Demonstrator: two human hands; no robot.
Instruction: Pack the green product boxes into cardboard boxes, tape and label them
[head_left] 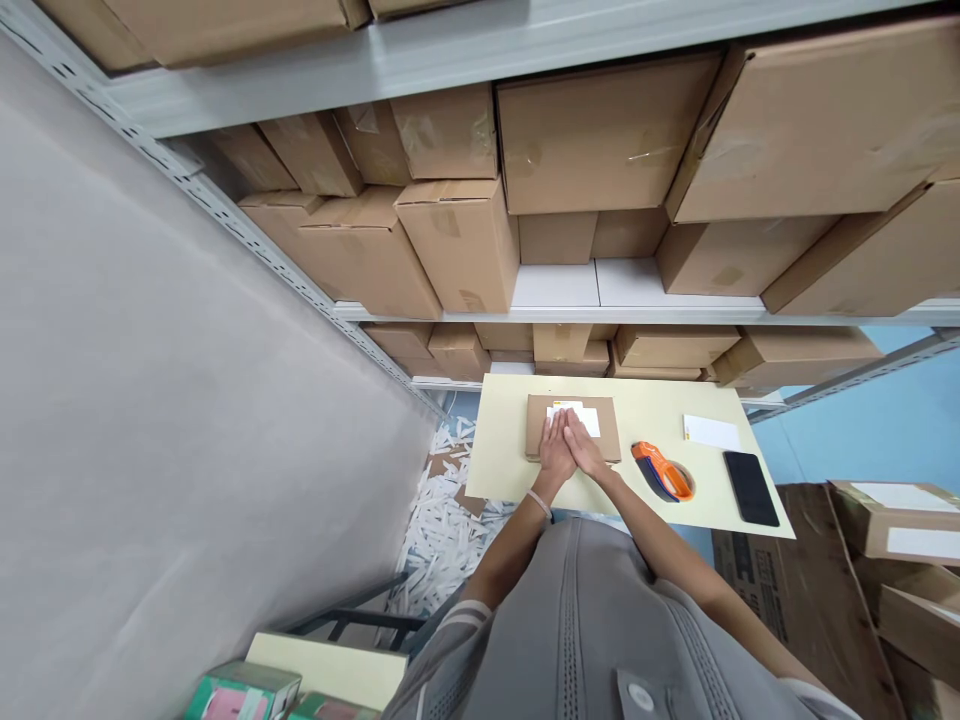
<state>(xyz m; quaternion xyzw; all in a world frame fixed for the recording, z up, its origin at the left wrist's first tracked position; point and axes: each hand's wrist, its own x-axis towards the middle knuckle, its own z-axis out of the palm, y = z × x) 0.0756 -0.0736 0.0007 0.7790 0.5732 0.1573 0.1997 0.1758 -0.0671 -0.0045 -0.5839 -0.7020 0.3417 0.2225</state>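
Both of my hands lie flat, side by side, on a small brown cardboard box [534, 440] on the cream table. Under the fingers of my left hand [555, 445] and my right hand [583, 445] is a white label [592, 422] on the box top, partly covered by them. The fingers of each hand are stretched out and hold nothing. To the right of the box lies an orange and blue tape dispenser [663, 472]. Farther right are a stack of white labels [711, 432] and a black phone [751, 488].
Metal shelves [480, 314] full of cardboard boxes rise behind the cream table [499, 480]. A grey wall [225, 400] stands at left. White paper strips [442, 540] litter the floor. Labelled cartons [896, 520] sit low at right, green boxes [244, 690] at bottom left.
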